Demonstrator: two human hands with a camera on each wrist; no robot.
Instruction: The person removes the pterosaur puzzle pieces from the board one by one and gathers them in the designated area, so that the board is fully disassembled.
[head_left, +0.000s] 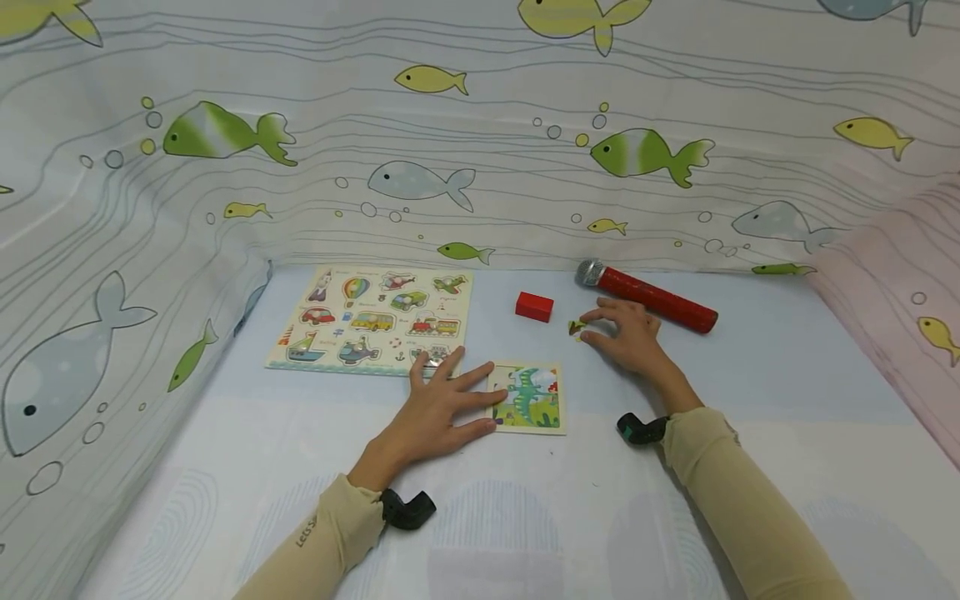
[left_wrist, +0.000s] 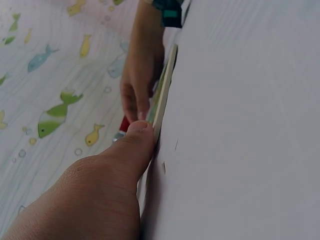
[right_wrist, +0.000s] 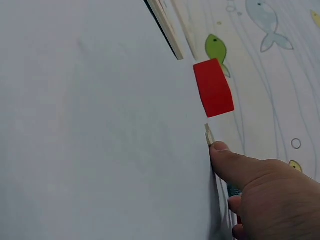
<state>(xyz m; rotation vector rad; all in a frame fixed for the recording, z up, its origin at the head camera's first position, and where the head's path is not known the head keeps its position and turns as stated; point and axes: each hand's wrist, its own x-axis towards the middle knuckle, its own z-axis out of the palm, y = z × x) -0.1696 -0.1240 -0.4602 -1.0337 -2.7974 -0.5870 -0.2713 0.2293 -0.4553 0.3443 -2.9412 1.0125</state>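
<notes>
A small square dinosaur jigsaw puzzle (head_left: pixel 542 402) lies on the table in the head view, its thin pale edge showing in the left wrist view. My left hand (head_left: pixel 442 408) rests with spread fingers at its left side, fingertips over its left edge; one finger reaches onto the vehicle board (head_left: pixel 375 321). My right hand (head_left: pixel 626 335) pinches a small puzzle piece (head_left: pixel 576 327), coloured dark green and yellow, between thumb and forefinger. In the right wrist view the piece (right_wrist: pixel 209 135) is low over the table by the thumb tip, and the other fingers are mostly hidden.
A red block (head_left: pixel 535 307) sits left of the right hand and behind the puzzle. Just behind that hand lies a red microphone (head_left: pixel 652 298) with a silver head. A fish-patterned cloth wall (head_left: pixel 510 125) rises behind the table and along both sides.
</notes>
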